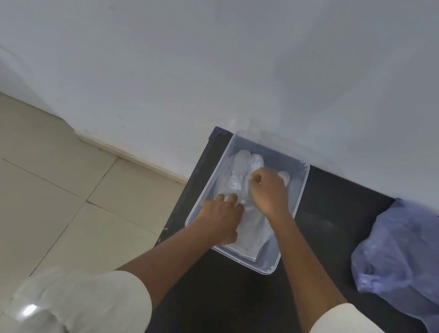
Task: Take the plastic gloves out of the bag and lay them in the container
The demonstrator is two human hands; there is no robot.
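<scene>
A clear plastic container (301, 182) stands on the black table against the wall. Translucent plastic gloves (239, 167) lie flat inside it, fingers toward the wall. My left hand (220, 219) rests on the gloves' lower part, fingers spread and pressing down. My right hand (269, 193) is over the glove fingers, its fingertips pinched on the thin plastic. The bluish plastic bag (405, 249) lies crumpled on the table to the right, apart from both hands.
The black table (320, 225) runs along a white wall (220, 62); its left edge drops to a beige tiled floor (42, 193). White sleeves show at the bottom of the view.
</scene>
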